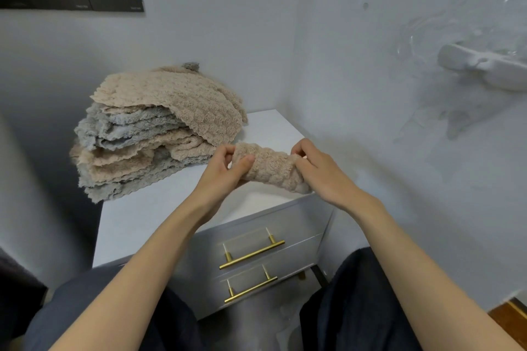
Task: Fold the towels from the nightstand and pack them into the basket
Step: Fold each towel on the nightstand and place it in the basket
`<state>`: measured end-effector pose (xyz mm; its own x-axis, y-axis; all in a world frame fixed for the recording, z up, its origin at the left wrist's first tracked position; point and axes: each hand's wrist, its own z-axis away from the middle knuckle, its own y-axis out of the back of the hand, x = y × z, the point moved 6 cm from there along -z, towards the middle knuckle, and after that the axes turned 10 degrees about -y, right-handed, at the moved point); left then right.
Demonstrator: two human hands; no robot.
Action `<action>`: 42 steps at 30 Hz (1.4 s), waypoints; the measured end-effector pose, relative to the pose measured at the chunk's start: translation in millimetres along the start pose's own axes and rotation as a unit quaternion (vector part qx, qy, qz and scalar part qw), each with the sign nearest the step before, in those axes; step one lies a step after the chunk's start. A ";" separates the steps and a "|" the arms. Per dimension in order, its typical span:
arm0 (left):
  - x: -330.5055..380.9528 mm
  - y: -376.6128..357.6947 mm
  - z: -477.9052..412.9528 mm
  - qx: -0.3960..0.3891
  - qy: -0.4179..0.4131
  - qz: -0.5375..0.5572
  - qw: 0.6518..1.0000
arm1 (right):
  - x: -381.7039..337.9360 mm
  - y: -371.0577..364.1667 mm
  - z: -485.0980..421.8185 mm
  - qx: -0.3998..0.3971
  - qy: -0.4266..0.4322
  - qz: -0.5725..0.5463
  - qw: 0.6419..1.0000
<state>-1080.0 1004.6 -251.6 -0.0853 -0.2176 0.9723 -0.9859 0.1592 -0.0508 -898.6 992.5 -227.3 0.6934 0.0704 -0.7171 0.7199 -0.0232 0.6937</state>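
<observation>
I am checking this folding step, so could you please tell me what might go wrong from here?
The rolled beige fluffy towel is gripped only at its ends by the left hand and right hand, near the front edge of the white nightstand; it may unroll or drop. The untidy pile of beige and grey towels appears to overhang the left side and could slide off.

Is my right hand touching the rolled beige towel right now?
Touching. The head view shows the right hand with its fingers curled round the right end of the towel, above the nightstand.
</observation>
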 end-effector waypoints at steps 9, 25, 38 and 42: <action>41.1 -44.5 31.0 -0.060 -0.047 0.001 0.997 | -33.1 30.4 47.3 -0.103 -0.001 0.096 0.990; 61.2 -169.8 91.4 -0.236 -0.051 -0.065 0.968 | 44.9 100.4 182.2 -0.052 -0.127 -0.040 0.990; -20.7 -280.0 152.4 -0.377 -0.005 -0.195 0.905 | 211.0 104.3 319.1 -0.024 -0.319 -0.121 0.940; -54.9 -307.0 168.6 -0.407 0.008 -0.221 0.887 | 279.0 89.5 353.4 0.047 -0.396 -0.174 0.901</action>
<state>-796.9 805.3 -327.8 0.2911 -0.4190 0.8601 -0.4925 0.7051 0.5102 -629.4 657.7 -388.9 0.2045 -0.6422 -0.7388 0.8721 -0.2233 0.4354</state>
